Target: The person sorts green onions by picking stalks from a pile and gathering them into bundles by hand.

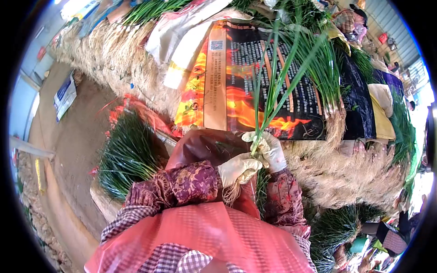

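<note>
Both my hands wear pale gloves and meet in front of my lap. My left hand [240, 169] is closed round the lower end of a few long green stalks [273, 98], and pale roots [231, 194] hang below it. My right hand [269, 150] pinches the same stalks a little higher. Their leaves stand up and fan out over a black and orange printed sack [246, 82]. On the sack's right side lies a bunch of green stalks [325, 75] with its roots toward me.
A big green bundle [125, 157] stands at my left beside red netting [136, 107]. Piled roots [114, 57] line the far left, with more [346, 173] at the right. Another bundle [341, 232] lies lower right. A person's legs [391, 239] show at the right edge.
</note>
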